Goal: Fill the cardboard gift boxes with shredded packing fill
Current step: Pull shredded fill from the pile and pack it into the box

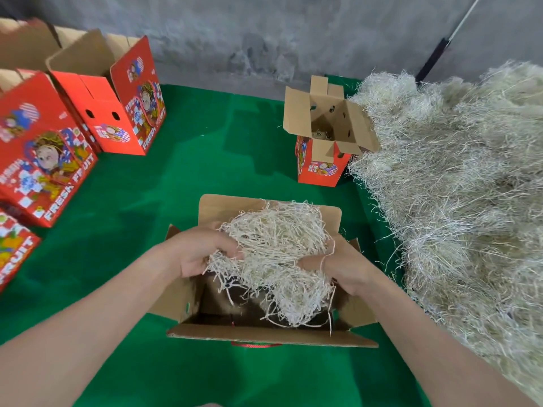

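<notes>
A clump of shredded fill (276,248), pale cream and tangled, is held over the mouth of an open cardboard box (261,334) in the centre foreground. Loose strands hang down into the box's dark inside. Both forearms reach in from the bottom edge. The left hand (202,254) grips the clump's left side, fingers curled into the strands. The right hand (343,267) grips the right side, its fingertips buried in the fill. The box's brown flaps are folded outward, and it stands on a green cloth (141,218).

To the right, touching the cloth's edge, lies a large pile of fill (458,186). Just beside that pile stands a smaller red box (320,171), flaps open, with a little fill showing inside. At far left stand several red printed boxes (129,113), tops open, lettered "FRESH FRUIT". A grey wall (264,39) runs behind.
</notes>
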The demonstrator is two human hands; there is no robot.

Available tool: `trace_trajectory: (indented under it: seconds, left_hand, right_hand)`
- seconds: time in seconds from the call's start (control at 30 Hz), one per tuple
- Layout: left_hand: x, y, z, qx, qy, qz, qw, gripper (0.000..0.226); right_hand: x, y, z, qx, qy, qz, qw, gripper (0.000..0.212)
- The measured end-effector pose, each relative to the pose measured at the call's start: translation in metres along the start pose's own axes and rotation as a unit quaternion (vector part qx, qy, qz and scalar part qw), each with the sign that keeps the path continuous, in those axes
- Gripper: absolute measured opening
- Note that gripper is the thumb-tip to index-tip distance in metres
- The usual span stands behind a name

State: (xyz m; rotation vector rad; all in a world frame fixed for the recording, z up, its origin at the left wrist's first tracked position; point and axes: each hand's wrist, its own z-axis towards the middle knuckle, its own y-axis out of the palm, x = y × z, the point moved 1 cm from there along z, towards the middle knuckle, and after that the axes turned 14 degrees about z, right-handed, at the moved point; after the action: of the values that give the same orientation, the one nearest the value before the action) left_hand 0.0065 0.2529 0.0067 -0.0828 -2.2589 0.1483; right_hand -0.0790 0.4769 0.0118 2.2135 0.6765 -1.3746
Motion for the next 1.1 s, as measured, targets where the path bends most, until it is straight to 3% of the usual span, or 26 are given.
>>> trace_trajectory:
  seconds: [0.17, 0.3, 0.4, 0.47, 0.53, 0.6, 0.7, 0.83, 0.93, 1.03, 1.1]
  left_hand:
    - [-0.002, -0.008, -0.004, 0.020, -0.004, 0.021, 1.000, 0.103]
    - [0.000, 0.018, -0.012, -0.110, 0.009, 0.055, 0.992, 0.126]
    - [0.003, 0.031, -0.004, -0.048, 0.015, 0.004, 0.999, 0.108]
    - [0.004, 0.020, 0.000, 0.029, 0.025, -0.053, 0.998, 0.095]
    - [0.000, 0.009, 0.002, 0.060, 0.016, -0.093, 0.994, 0.109]
    - [-0.005, 0.007, 0.003, 0.064, 0.017, -0.098, 0.993, 0.106]
    - [-0.004, 0.019, 0.003, 0.022, 0.015, -0.073, 0.997, 0.062]
    - [-0.011, 0.007, 0.002, 0.047, 0.022, -0.056, 0.997, 0.098]
    - [-0.020, -0.011, -0.007, 0.072, 0.020, -0.079, 0.994, 0.067]
    - [-0.028, -0.016, -0.009, 0.075, 0.019, -0.088, 0.993, 0.084]
    - [-0.026, -0.011, -0.008, 0.059, 0.026, -0.085, 0.994, 0.097]
  right_hand:
    - [0.002, -0.004, -0.005, -0.018, 0.035, -0.024, 0.999, 0.045]
    - [0.001, 0.014, 0.001, -0.064, 0.053, -0.010, 0.997, 0.052]
    - [-0.005, 0.017, 0.002, -0.127, 0.053, 0.016, 0.990, 0.048]
    - [-0.003, 0.002, 0.002, -0.096, 0.041, 0.109, 0.989, 0.051]
    - [0.002, -0.011, 0.000, -0.046, 0.042, 0.201, 0.978, 0.052]
    - [0.010, -0.009, -0.002, -0.038, 0.057, 0.172, 0.983, 0.056]
    - [0.019, 0.011, 0.000, -0.016, 0.066, 0.090, 0.994, 0.067]
    - [0.004, -0.002, 0.002, 0.116, 0.015, 0.047, 0.992, 0.015]
    - [-0.006, -0.027, -0.005, 0.204, -0.011, 0.043, 0.978, 0.011]
    - [-0.010, -0.023, -0.008, 0.193, -0.017, 0.046, 0.980, 0.016]
    - [-0.011, -0.012, -0.006, 0.160, -0.013, 0.106, 0.981, 0.020]
